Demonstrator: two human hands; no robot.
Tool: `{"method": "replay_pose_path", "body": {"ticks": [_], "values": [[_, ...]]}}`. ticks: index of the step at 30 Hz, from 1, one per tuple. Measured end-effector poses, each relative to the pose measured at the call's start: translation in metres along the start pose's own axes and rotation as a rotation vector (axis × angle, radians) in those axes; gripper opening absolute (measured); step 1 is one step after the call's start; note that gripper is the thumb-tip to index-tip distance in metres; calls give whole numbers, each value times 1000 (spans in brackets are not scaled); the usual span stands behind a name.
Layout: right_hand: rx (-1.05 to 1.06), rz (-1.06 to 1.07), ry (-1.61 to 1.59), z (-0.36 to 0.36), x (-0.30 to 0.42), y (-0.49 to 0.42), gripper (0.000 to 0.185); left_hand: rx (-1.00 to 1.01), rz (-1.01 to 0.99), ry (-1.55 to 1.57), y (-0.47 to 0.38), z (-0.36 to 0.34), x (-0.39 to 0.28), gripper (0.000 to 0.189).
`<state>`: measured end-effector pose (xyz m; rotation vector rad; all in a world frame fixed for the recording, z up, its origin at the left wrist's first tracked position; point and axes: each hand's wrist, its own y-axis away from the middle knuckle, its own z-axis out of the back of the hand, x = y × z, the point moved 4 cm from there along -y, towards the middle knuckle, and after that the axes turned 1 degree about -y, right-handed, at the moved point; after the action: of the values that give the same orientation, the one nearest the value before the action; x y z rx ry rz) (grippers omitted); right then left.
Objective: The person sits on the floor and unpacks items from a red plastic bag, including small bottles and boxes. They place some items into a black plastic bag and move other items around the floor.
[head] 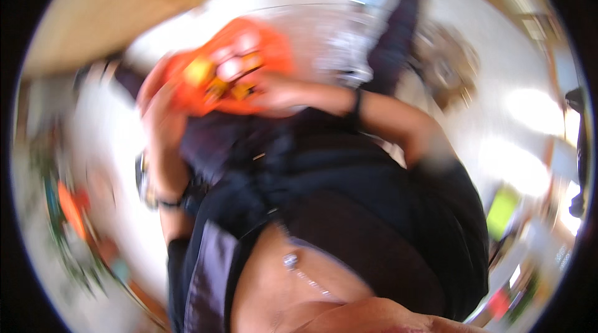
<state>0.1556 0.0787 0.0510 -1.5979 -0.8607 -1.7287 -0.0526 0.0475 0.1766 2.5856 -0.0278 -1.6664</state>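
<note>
An orange container (pixel 275 43), perhaps a bag, lies over the lap between my two hands. Several small yellow, black and white items (pixel 231 69) are in it, too blurred to name. My left hand (pixel 161 99) grips the container's left side, with its fingers along the rim. At the right side, my right hand (pixel 275 90) reaches over the near edge, its fingers close to the yellow and black items. Blur hides whether those fingers hold one.
A tan panel (pixel 140 1) rises at the upper left. Clear plastic-looking items (pixel 345 48) and a brownish clear bundle (pixel 444 67) lie on the pale floor (pixel 495 67) beside the outstretched leg (pixel 397 39). Plants (pixel 70 249) stand at the lower left.
</note>
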Motion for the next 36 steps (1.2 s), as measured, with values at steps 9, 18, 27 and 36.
{"method": "replay_pose_path", "body": {"ticks": [9, 18, 27, 36], "values": [[-110, 1, 1256, 72, 48, 43, 80, -155, -127, -650, 16, -50, 9, 58], [38, -418, 1028, 114, -3, 61, 87, -170, -216, -660, 14, -43, -5, 57], [-114, -426, 1208, 168, 2, 77, 48, -279, -353, -983, 19, -1, -37, 48], [-402, -296, 1442, 207, 67, 87, 38, -186, -228, -595, 14, 22, -40, 35]]}}
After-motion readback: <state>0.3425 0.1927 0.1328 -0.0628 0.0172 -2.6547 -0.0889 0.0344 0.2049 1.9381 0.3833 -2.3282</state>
